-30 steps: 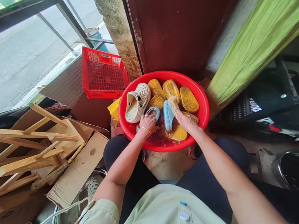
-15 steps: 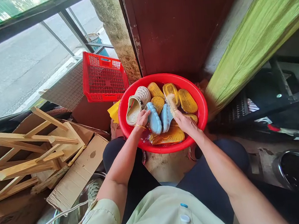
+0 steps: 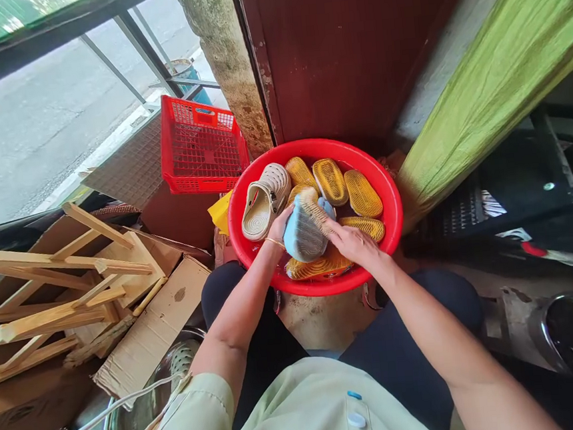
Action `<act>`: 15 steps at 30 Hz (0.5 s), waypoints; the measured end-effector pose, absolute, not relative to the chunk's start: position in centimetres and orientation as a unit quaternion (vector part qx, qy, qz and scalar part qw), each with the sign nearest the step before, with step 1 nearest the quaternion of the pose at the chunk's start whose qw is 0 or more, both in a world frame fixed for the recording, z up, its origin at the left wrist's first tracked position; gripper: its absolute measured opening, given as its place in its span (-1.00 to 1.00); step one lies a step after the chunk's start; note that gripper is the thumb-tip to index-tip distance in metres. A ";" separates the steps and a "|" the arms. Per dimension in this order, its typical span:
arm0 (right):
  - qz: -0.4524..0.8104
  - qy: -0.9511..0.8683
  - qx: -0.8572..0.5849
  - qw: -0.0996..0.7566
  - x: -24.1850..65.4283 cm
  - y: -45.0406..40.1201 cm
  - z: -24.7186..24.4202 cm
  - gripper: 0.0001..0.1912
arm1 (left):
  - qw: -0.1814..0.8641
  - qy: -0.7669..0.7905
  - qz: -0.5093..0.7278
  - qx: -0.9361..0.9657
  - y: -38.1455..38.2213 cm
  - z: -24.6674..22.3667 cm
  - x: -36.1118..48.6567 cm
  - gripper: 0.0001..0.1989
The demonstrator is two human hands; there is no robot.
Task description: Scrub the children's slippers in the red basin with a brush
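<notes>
My left hand (image 3: 278, 232) grips a light blue slipper (image 3: 303, 240) by its left side, over a red basin (image 3: 396, 222). The slipper's greyish face is turned up. My right hand (image 3: 355, 242) is closed around a pale scrub brush (image 3: 314, 207), its head against the slipper; motion blurs its outline. Behind the slipper, a bit of another blue piece (image 3: 326, 205) shows. Around them in the basin lie a beige clog (image 3: 261, 210) and several yellow slippers (image 3: 363, 193), partly in water.
Left of the basin stands a red plastic crate (image 3: 204, 148). Wooden stool legs (image 3: 54, 262) and flattened cardboard (image 3: 150, 327) lie at the left. A metal basin (image 3: 109, 424) stands by my left leg. A green curtain (image 3: 476, 84) hangs at the right, beside a dark red door (image 3: 343, 56).
The blue slipper has been turned, so its greyish face now shows. The brush has moved left onto it, and my two hands are closer together.
</notes>
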State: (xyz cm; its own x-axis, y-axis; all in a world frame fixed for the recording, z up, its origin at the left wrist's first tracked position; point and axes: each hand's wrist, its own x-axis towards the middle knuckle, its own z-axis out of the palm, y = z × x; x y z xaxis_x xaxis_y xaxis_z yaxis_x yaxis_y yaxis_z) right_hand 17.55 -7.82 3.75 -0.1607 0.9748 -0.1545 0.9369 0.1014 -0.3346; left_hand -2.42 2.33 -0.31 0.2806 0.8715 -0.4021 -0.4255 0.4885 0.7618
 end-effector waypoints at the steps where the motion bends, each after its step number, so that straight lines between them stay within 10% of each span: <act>1: 0.182 -0.727 -0.661 0.041 18.1 -7.2 3.7 -0.46 | 0.759 0.413 0.426 0.267 2.0 -0.1 -2.3 -0.60; 7: 0.338 -0.611 -0.681 0.221 17.9 -7.0 3.1 -0.46 | 0.772 0.387 0.446 0.235 1.7 0.6 -1.8 -0.41; 15: 0.457 -0.491 -0.604 0.430 14.6 -9.9 3.3 0.02 | 0.747 0.375 0.508 0.207 1.6 -0.5 -0.9 -0.48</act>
